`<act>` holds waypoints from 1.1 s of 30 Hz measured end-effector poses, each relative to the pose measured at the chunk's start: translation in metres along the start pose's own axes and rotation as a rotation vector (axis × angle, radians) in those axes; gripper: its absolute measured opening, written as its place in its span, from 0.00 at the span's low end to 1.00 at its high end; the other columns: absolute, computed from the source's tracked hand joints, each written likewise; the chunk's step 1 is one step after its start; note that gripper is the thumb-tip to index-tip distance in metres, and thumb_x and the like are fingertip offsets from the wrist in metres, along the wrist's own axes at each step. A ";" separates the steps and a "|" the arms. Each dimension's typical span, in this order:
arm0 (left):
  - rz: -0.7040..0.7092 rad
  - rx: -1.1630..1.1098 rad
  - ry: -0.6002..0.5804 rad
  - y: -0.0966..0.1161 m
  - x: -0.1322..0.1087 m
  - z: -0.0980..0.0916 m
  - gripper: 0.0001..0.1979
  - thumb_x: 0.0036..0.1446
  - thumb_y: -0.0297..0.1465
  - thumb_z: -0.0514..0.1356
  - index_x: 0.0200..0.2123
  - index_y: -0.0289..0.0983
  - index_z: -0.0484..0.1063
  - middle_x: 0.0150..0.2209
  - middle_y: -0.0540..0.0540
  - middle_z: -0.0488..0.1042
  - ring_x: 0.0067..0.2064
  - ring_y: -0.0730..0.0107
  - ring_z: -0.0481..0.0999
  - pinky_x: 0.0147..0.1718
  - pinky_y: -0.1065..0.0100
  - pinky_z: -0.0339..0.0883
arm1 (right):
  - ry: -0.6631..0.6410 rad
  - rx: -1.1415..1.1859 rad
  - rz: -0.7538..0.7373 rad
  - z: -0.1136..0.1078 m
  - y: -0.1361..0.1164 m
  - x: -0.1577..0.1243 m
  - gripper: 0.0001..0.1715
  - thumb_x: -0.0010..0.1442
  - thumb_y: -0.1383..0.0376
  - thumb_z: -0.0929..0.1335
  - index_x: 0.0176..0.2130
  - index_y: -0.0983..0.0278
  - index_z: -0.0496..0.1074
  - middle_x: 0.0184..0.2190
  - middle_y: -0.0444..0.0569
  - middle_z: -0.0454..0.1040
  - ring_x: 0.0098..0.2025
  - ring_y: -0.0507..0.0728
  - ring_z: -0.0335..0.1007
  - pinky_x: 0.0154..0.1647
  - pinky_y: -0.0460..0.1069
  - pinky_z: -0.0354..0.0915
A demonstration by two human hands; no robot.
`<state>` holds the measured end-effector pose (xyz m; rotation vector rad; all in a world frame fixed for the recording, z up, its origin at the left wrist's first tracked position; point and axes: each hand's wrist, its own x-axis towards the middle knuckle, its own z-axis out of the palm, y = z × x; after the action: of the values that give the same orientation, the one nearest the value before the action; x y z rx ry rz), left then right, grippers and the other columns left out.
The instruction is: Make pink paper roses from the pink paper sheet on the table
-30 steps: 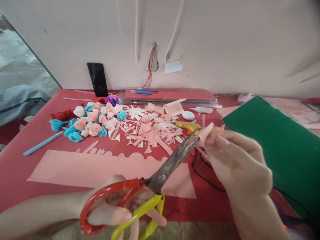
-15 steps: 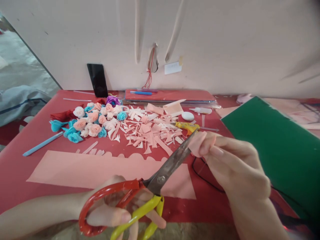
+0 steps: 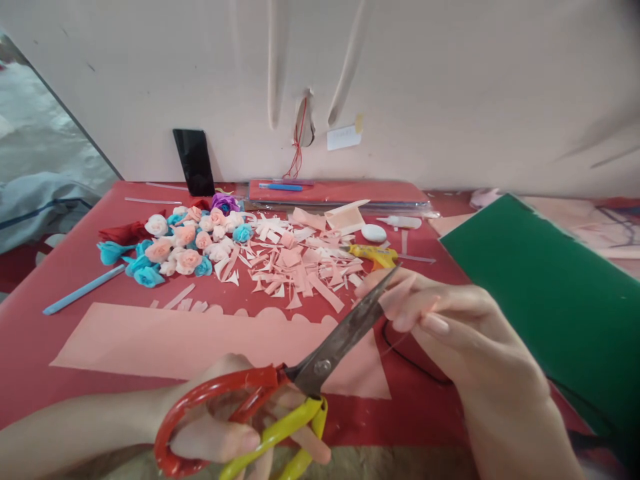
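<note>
The left hand (image 3: pixel 225 433), at the near edge of the desk (image 3: pixel 60 267), is closed through the loops of a pair of scissors (image 3: pixel 323 363). One loop is red and the other yellow. The dull grey blades lie together and slant up toward the far right. Their tip ends right at the fingertips of the right hand (image 3: pixel 465 333).

That hand is closed in a pinch on a small pink paper piece (image 3: pixel 397 297). The piece is blurred and so close in colour to the fingers that its shape cannot be made out. It is held above the desk, right of centre.

Under the scissors lies a long pink paper sheet (image 3: pixel 200 340) with a scalloped far edge. Beyond it are a heap of pink scraps (image 3: pixel 300 260) and, to the left, a cluster of pink, white and blue paper roses (image 3: pixel 185 240). A green sheet (image 3: pixel 550 300) lies to the right.
</note>
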<state>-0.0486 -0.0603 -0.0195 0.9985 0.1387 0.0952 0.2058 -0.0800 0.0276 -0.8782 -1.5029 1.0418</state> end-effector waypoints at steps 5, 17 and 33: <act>-0.003 -0.018 0.004 0.002 -0.001 0.000 0.25 0.56 0.42 0.54 0.57 0.44 0.61 0.54 0.36 0.68 0.34 0.63 0.80 0.32 0.67 0.71 | 0.175 -0.007 0.104 0.008 -0.004 -0.002 0.08 0.52 0.59 0.70 0.25 0.55 0.78 0.22 0.46 0.69 0.27 0.55 0.65 0.30 0.51 0.68; -0.044 0.092 -0.027 0.011 0.002 -0.001 0.28 0.56 0.42 0.53 0.56 0.32 0.62 0.52 0.29 0.69 0.34 0.64 0.79 0.23 0.75 0.63 | -0.031 -0.073 -0.042 0.000 -0.004 -0.002 0.09 0.58 0.63 0.67 0.30 0.56 0.78 0.23 0.45 0.73 0.25 0.54 0.67 0.30 0.50 0.66; 0.021 0.093 0.045 0.000 0.007 0.004 0.25 0.56 0.45 0.52 0.41 0.27 0.74 0.29 0.36 0.77 0.17 0.80 0.63 0.16 0.76 0.56 | 0.060 -0.115 -0.008 0.008 -0.008 -0.006 0.08 0.57 0.62 0.68 0.28 0.55 0.77 0.25 0.45 0.75 0.30 0.55 0.71 0.35 0.50 0.68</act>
<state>-0.0410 -0.0622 -0.0180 1.0913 0.1747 0.1311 0.1990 -0.0890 0.0324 -0.9749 -1.5264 0.9231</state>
